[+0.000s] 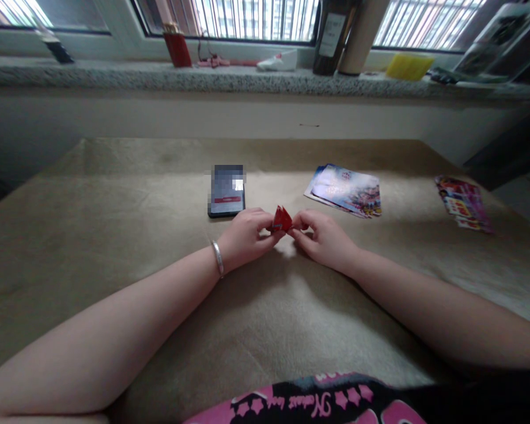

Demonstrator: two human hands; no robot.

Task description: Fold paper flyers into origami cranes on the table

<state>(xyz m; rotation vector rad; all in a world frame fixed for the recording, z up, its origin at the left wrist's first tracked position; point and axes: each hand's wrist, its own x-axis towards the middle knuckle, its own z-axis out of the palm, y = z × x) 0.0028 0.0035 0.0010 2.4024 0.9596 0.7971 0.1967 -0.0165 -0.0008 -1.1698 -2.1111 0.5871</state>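
A small red folded piece of paper (282,219) is pinched between both hands just above the tan table cover (115,235). My left hand (245,237), with a silver bracelet on its wrist, grips the paper's left side with closed fingers. My right hand (322,237) pinches the right side, fingers curled together. Just beyond the left hand, a phone (227,191) lies face up with its screen lit.
A stack of printed sheets (347,190) lies beyond the right hand, and another colourful stack (463,203) lies near the right edge. On the stone window sill (115,75) stand a red cup (177,47), a dark bottle (333,35), a cardboard tube and a yellow item (408,66).
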